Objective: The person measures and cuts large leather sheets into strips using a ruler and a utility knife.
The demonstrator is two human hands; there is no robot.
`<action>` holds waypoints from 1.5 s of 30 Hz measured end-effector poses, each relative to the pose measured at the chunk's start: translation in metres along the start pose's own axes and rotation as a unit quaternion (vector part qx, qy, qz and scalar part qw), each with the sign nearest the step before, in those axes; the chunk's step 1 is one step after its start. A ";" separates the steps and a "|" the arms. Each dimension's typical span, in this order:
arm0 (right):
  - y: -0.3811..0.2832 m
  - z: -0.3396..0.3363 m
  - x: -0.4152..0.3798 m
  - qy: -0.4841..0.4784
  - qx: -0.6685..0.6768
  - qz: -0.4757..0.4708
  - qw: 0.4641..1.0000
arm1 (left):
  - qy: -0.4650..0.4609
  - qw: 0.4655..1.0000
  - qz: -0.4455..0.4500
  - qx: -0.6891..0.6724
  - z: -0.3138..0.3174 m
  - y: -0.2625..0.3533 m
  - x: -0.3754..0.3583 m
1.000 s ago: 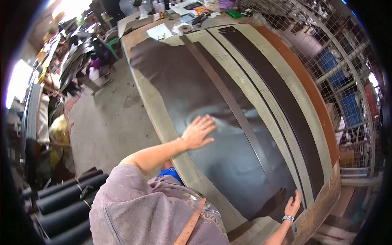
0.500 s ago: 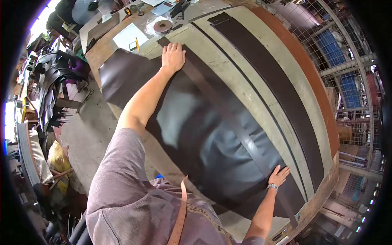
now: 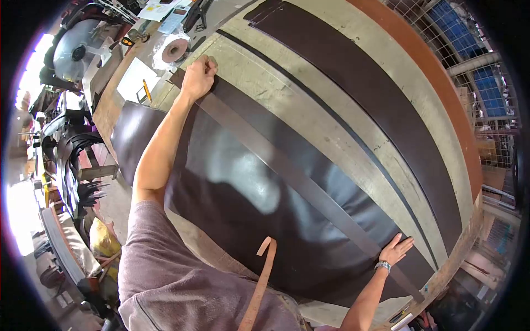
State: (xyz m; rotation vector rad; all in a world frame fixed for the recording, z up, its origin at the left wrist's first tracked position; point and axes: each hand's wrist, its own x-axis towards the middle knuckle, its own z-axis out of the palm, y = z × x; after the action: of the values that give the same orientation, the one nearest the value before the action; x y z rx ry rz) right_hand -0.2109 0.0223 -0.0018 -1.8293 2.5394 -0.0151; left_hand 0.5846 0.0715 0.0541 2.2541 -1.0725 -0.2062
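A large dark brown, glossy sheet (image 3: pixel 237 215) lies over the worktable (image 3: pixel 314 105). Across it runs a long flat brown strip (image 3: pixel 292 175), like a straightedge. At the strip's upper left end is my left hand (image 3: pixel 199 79), its fingers curled together; whatever they may hold is hidden. My right hand (image 3: pixel 395 251) rests flat near the lower right end, fingers spread at the sheet's edge. A bracelet (image 3: pixel 382 266) is on that wrist. Over my shirt hangs a tan tape-like strap (image 3: pixel 259 287) with a bent end.
Beyond the sheet lie a thin dark strip (image 3: pixel 331 117), a wide dark brown strip (image 3: pixel 381 91) and a reddish-brown band (image 3: pixel 441 91). A tape roll (image 3: pixel 174 51), paper (image 3: pixel 136 80) and a yellow pencil (image 3: pixel 147 90) sit at the upper left. Wire mesh (image 3: pixel 488 105) stands at right.
My left hand's fingers have gone from spread flat to curled. My right hand is still flat beside the strip. The view has shifted, and the tan strap's end now bends over.
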 end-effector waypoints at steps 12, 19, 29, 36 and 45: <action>0.002 0.011 0.028 0.019 -0.003 0.033 0.999 | 0.068 0.995 0.073 -0.029 0.047 0.025 0.048; -0.023 -0.007 0.021 0.111 0.026 -0.042 0.993 | 0.096 0.982 0.148 0.073 0.058 -0.001 0.056; -0.044 -0.022 0.003 0.031 0.061 0.067 0.995 | 0.221 0.885 0.147 0.381 0.084 -0.012 0.043; -0.040 -0.023 0.005 0.013 0.091 0.074 0.993 | -0.123 0.899 0.405 0.112 0.113 0.219 -0.271; 0.057 -0.069 0.040 0.073 0.217 0.021 0.973 | -0.247 0.889 0.384 0.013 0.171 0.316 -0.388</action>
State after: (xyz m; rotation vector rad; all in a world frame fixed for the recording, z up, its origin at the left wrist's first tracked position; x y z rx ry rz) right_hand -0.2786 0.0025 0.0661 -1.6512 2.4063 -0.6695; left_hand 0.0594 0.1300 0.0610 1.6479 -2.1525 -0.4354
